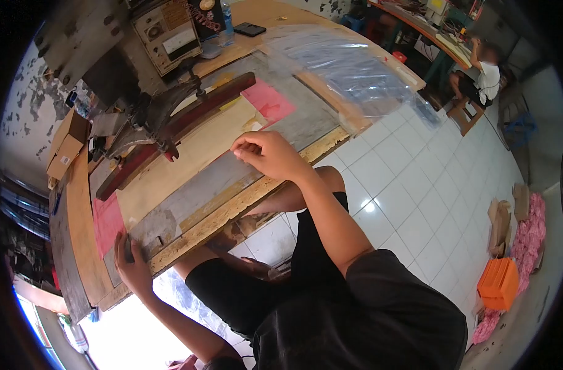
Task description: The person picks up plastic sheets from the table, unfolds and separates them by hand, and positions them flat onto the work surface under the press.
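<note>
At left, by bench front: left hand (131,264), fingers loosely parted, nothing visibly gripped, tips at the near corner of pink sheet (105,225) and just beside the left corner of cream sheet (170,179). Cream sheet flat on bench, pink showing past both ends, long axis slanting up to the right, roughly parallel to bench front and dark red bar (232,88) spanning across. From left fingers, away up and right; from right hand (272,157), back to the left, near long edge under or just beside the fingertips. Right fingers curled, tips close together; can't tell if touching or holding anything. Nearer hand: can't call it, both at the sheet's margin. Further right: grey bench top (318,102), rough chipboard edge (323,145), clear plastic sheeting (349,68) over the end, white tiled floor (411,166), seated co-worker (490,80), orange crate (498,283) near wall.
</note>
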Motion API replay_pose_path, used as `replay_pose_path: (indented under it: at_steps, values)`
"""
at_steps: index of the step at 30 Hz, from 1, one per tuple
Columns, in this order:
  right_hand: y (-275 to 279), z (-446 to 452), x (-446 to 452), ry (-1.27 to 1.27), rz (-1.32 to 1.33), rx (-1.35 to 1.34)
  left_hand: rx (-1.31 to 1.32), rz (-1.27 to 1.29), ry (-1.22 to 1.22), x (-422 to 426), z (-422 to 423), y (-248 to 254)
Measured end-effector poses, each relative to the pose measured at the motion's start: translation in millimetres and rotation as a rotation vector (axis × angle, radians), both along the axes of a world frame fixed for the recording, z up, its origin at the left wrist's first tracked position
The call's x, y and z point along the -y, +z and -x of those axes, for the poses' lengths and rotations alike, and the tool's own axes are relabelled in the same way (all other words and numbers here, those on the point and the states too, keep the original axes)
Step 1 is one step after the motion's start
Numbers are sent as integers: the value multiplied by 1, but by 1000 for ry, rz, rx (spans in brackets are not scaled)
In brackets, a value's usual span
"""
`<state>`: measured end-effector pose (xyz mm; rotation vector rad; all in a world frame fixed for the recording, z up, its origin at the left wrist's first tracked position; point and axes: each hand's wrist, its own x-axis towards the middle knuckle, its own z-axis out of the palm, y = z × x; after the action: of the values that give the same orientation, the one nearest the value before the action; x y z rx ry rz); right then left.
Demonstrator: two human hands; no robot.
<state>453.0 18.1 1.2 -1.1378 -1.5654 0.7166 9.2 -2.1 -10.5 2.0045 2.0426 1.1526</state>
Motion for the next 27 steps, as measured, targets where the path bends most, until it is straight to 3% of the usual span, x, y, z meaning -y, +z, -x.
replay_pose_path:
  at_steps: [27]
  values:
    - [-1, -4, -1, 2, -73, 62, -37, -6, -4, -2, 4, -3]
